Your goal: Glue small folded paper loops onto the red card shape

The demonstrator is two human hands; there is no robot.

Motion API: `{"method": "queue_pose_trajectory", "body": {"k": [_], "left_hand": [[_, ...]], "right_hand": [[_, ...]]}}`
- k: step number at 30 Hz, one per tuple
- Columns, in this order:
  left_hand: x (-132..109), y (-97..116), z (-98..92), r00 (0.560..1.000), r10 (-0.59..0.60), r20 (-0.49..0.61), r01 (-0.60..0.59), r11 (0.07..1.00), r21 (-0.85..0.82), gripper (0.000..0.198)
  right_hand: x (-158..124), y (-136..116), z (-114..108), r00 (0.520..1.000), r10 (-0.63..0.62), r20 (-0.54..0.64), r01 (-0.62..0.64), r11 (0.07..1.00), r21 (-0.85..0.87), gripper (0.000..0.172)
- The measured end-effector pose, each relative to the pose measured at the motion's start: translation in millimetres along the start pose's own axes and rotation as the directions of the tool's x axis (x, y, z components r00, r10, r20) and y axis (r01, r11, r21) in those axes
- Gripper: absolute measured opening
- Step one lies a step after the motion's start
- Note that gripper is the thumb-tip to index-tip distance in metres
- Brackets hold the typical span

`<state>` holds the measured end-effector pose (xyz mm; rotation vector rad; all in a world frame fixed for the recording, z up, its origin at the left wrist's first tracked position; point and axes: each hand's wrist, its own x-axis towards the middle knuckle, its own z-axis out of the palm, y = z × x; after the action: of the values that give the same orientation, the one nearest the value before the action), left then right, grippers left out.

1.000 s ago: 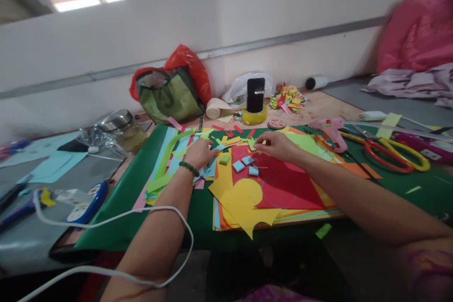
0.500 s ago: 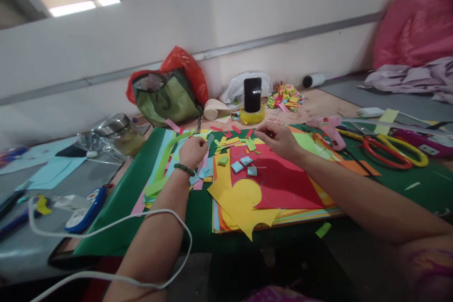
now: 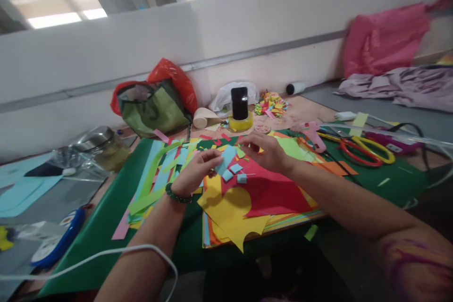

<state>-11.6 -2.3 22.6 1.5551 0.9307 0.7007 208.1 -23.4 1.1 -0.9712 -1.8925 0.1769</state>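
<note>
I am watching the head camera feed, and the left hand (image 3: 196,172) is pinching a light blue paper piece (image 3: 226,157) between thumb and fingertips, holding it raised just above the stack of coloured sheets. A dark green bead bracelet (image 3: 175,194) is sitting on that wrist. The right hand (image 3: 271,152) is hovering just beside the blue piece on its right, fingers curled and fingertips drawn close together (I cannot tell from here whether they are gripping anything). Below both hands a red paper sheet (image 3: 274,193) is lying on top of the stack, with a yellow paper sheet (image 3: 230,210) overlapping its left side. Three small blue squares (image 3: 236,168) are resting on the red sheet, just under the held piece. The whole stack is lying on a green cutting mat (image 3: 106,217), and loose strips of green, blue and pink paper are spreading out to the left of it. Further back, a phone (image 3: 239,103) is standing upright in a yellow tape roll (image 3: 240,124). To the right, a pink glue gun (image 3: 313,132) and red and yellow scissors (image 3: 366,152) are lying on the mat, well apart from the hands. A white cable (image 3: 106,255) is looping across the left forearm near the bottom edge.
</note>
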Motion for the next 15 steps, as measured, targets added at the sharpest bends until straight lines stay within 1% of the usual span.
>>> {"method": "queue_pose_trajectory", "body": {"k": [1,2,4,5,6,7,8,9,10,11,12,13,14,15], "left_hand": [[-2,0,5.7,0.996,-0.006,0.089,0.003,0.999,0.034,0.04],[-4,0,10.5,0.986,-0.017,0.168,0.005,0.998,0.069,0.04],[-7,-1,18.2,0.957,-0.027,0.29,-0.014,0.99,0.14,0.037],[-7,-2,21.5,0.944,-0.019,0.329,-0.041,0.984,0.175,0.034],[-8,-3,24.7,0.934,-0.003,0.357,-0.078,0.975,0.21,0.03],[-8,-5,28.1,0.927,0.019,0.375,-0.119,0.962,0.247,0.026],[-9,-7,31.6,0.924,0.041,0.381,-0.16,0.945,0.285,0.022],[-9,-8,35.4,0.922,0.063,0.382,-0.197,0.925,0.324,0.018],[-10,-11,39.3,0.924,0.082,0.374,-0.228,0.902,0.366,0.016],[-11,-13,43.2,0.927,0.102,0.362,-0.256,0.877,0.408,0.015],[-11,-15,47.0,0.928,0.124,0.35,-0.282,0.849,0.447,0.015],[-12,-17,50.4,0.927,0.145,0.345,-0.307,0.822,0.48,0.014],[-12,-18,53.3,0.923,0.156,0.352,-0.329,0.796,0.508,0.013],[-13,-20,55.5,0.916,0.155,0.369,-0.345,0.774,0.531,0.013]], "right_hand": [[0,-5,-6,1.0,0.004,0.009,-0.003,0.999,-0.035,0.021],[-1,-11,-12,0.999,0.012,0.043,-0.008,0.997,-0.077,0.021],[-7,-21,-28,0.982,0.062,0.176,-0.029,0.982,-0.186,0.019],[-13,-24,-37,0.964,0.114,0.24,-0.051,0.965,-0.256,0.019],[-20,-26,-47,0.941,0.19,0.28,-0.089,0.937,-0.338,0.021],[-28,-25,-58,0.913,0.288,0.287,-0.145,0.89,-0.432,0.026],[-37,-21,-70,0.88,0.398,0.258,-0.215,0.82,-0.53,0.031],[-46,-16,-82,0.835,0.512,0.201,-0.291,0.722,-0.627,0.037],[-54,-8,-93,0.779,0.616,0.115,-0.365,0.596,-0.715,0.042],[-62,2,-104,0.722,0.692,0.019,-0.424,0.464,-0.778,0.044],[-68,12,-114,0.677,0.731,-0.078,-0.466,0.345,-0.815,0.046],[-73,24,-123,0.658,0.734,-0.166,-0.495,0.257,-0.83,0.048],[-77,36,-129,0.657,0.72,-0.224,-0.518,0.215,-0.828,0.051],[-79,48,-133,0.676,0.696,-0.242,-0.533,0.236,-0.813,0.052]]}}
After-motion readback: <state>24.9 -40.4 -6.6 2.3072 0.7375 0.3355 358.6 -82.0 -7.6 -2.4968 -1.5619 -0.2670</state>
